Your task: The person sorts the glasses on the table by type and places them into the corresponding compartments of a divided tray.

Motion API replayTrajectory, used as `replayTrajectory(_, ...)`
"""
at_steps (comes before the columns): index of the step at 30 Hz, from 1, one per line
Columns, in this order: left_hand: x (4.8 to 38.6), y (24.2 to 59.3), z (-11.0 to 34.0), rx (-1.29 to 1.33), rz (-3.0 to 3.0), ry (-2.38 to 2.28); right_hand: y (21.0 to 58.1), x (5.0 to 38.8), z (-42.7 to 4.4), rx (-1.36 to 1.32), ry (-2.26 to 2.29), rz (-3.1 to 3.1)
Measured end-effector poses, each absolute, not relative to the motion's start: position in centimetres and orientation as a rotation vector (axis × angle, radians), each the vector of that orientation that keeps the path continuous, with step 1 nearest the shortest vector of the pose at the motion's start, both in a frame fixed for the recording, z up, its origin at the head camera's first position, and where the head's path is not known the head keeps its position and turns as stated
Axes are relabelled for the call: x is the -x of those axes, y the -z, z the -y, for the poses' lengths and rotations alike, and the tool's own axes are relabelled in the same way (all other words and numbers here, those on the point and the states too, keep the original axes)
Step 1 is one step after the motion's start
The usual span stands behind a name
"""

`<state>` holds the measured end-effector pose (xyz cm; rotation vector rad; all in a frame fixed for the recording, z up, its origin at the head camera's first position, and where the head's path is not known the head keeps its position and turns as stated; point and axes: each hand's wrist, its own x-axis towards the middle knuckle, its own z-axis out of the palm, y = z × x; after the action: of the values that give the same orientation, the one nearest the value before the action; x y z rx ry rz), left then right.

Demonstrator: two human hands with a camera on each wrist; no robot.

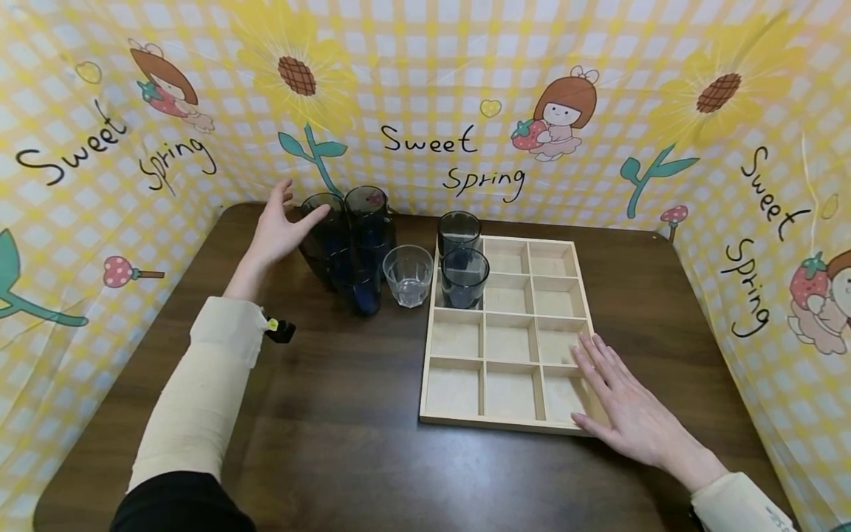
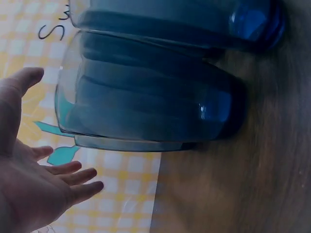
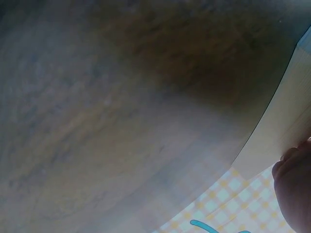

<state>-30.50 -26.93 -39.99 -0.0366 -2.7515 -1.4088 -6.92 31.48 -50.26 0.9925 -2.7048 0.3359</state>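
Observation:
My left hand (image 1: 275, 230) is beside the left side of a cluster of several tall dark blue glasses (image 1: 357, 279), its thumb and fingers spread. In the left wrist view, a gap shows between that hand (image 2: 41, 189) and the nearest blue glass (image 2: 150, 92). My right hand (image 1: 628, 410) rests with extended fingers on the right edge of a divided wooden tray (image 1: 488, 424). Two dark glasses, a front one (image 1: 465, 284) and a rear one (image 1: 459, 230), stand upright in the tray's left column. The right wrist view shows only part of the hand (image 3: 297, 189) against the tray's side (image 3: 282, 119).
A short clear glass (image 1: 408, 281) stands between the blue cluster and the tray. The dark wooden table (image 1: 332, 443) has rounded corners. Yellow checked cloth (image 1: 425, 74) encloses its back and sides.

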Motion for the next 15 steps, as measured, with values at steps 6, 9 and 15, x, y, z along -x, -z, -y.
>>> replayTrajectory(6,31.7,39.9,26.6,0.043,2.857,1.434,50.3,6.9,-31.5,-0.987,-0.342,2.706)
replayTrajectory(9,32.1,39.9,26.5,0.046,2.910,1.469,50.3,6.9,-31.5,-0.983,-0.338,2.711)
replayTrajectory(15,32.8,40.0,26.0,0.070,2.970,1.460,50.3,6.8,-31.5,-0.978,-0.333,2.716)
